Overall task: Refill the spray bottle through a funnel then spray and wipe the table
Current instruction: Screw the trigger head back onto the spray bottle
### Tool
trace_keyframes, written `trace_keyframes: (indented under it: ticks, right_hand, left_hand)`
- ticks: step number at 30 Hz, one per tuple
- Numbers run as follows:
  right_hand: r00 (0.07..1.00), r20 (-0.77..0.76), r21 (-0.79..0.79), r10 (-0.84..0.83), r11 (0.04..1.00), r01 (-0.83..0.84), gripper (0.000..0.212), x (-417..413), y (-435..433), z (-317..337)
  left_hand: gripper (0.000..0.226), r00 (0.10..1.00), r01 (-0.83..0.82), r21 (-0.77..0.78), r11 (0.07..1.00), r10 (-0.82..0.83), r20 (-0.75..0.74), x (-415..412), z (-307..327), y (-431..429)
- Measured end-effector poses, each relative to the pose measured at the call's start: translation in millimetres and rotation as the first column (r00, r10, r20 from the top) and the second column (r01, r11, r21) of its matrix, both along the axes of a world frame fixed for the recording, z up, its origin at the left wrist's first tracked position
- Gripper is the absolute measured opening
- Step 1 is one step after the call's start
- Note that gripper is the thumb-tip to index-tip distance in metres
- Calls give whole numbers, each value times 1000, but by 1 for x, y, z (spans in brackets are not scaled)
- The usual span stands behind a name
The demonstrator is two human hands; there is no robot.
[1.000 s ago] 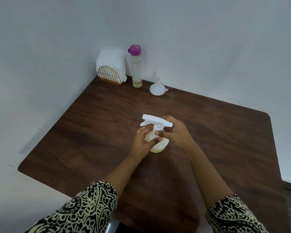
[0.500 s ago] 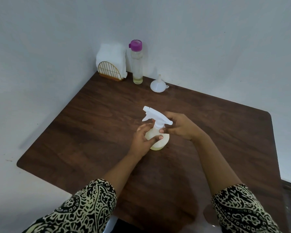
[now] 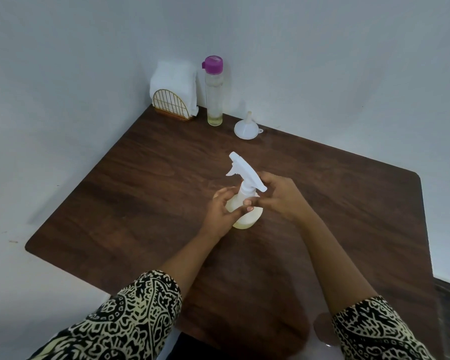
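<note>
Both your hands grip the spray bottle (image 3: 245, 216) at the middle of the table (image 3: 140, 203).
Your left hand (image 3: 222, 214) wraps its body and your right hand (image 3: 278, 198) pinches the neck, hiding the collar. Along the far edge, well apart from them, stand a funnel (image 3: 246, 128) mouth down, a purple-capped bottle (image 3: 214, 92) and a napkin holder (image 3: 173, 100).

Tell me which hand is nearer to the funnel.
Right. The right hand grips the neck of the spray bottle, with the funnel beyond it; the left hand holds the bottle's body, farther back toward the person.
</note>
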State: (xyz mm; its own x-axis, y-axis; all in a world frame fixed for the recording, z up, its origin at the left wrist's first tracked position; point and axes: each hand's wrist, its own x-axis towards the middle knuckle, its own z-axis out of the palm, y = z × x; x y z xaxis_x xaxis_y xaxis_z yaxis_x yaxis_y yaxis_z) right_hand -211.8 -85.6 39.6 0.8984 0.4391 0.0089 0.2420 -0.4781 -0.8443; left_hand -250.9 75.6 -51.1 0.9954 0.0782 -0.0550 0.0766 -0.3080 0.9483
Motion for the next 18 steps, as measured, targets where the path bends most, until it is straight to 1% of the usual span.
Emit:
trace_keyframes:
  ticks: [3, 6, 8, 10, 12, 13, 15, 18]
  right_hand:
    - [994, 102, -65, -30, 997, 37, 30, 7, 4, 6]
    - [990, 140, -127, -2, 992, 20, 31, 9, 3, 9]
    - [990, 142, -132, -3, 991, 22, 30, 8, 0, 7]
    - [983, 183, -156, 25, 988, 4, 28, 6, 2, 8]
    - [970, 230, -237, 82, 971, -26, 28, 7, 6, 10]
    - [971, 221, -271, 94, 962, -31, 28, 9, 7, 11]
    - [984, 145, -297, 104, 953, -57, 28, 13, 5, 17]
    - [983, 45, -304, 179, 940, -157, 21, 21, 3, 24]
  left_hand:
    - [68, 1000, 8, 15, 1000, -7, -22, 1, 1, 1]
    - [54, 999, 10, 4, 1000, -10, -38, 1, 4, 0]
    - [49, 999, 2, 3, 1000, -2, -34, 0, 6, 0]
    - [49, 1000, -2, -10, 1000, 2, -31, 0, 7, 0]
    - [48, 999, -2, -10, 1000, 2, -33, -1, 8, -1]
    - [48, 1000, -6, -8, 1000, 6, -30, -1, 8, -1]
    - [49, 1000, -17, -14, 1000, 17, -20, -1, 6, -1]
    - [53, 1000, -8, -8, 1000, 8, -19, 1, 3, 0]
